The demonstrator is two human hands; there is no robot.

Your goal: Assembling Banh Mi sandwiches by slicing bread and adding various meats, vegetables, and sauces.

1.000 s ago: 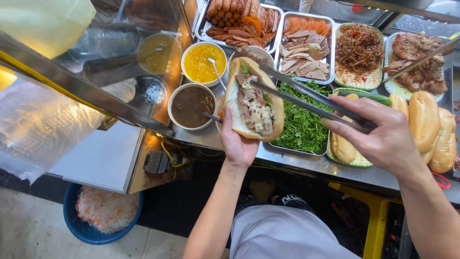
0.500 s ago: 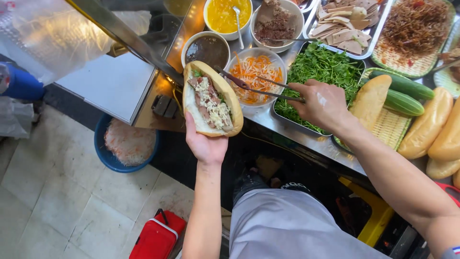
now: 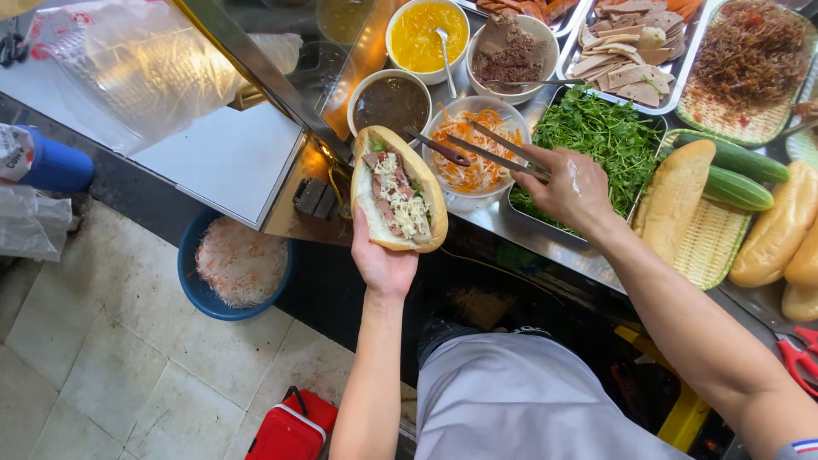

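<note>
My left hand (image 3: pixel 383 260) cradles the split baguette (image 3: pixel 397 189) from beneath, fingers curled round its underside, cut face up, held just off the front edge of the counter (image 3: pixel 503 223) beside the dark sauce bowl (image 3: pixel 390 102). The filling visible is sliced meat, pale shreds and a little green. My right hand (image 3: pixel 569 189) is closed on the metal tongs (image 3: pixel 473 149); the tips are parted and now sit over the bowl of pickled carrot and radish (image 3: pixel 477 153), near its left rim. Change noted: a second ago the tongs lay across the tray of greens (image 3: pixel 596 136) with the sandwich held further right; half a second ago they had reached the pickle bowl, and the bread has since stayed close against that bowl's left side. I cannot tell whether any shreds are caught between the tips. My judgement: the greens stage looks finished and the pickle is the ingredient in hand, with the bread parked near so the transfer is short. Unfilled loaves (image 3: pixel 675 198) and cucumbers (image 3: pixel 734 170) rest on the woven tray (image 3: pixel 711 247) at the right end. A blue basin (image 3: pixel 192 281) stands on the floor below.
</note>
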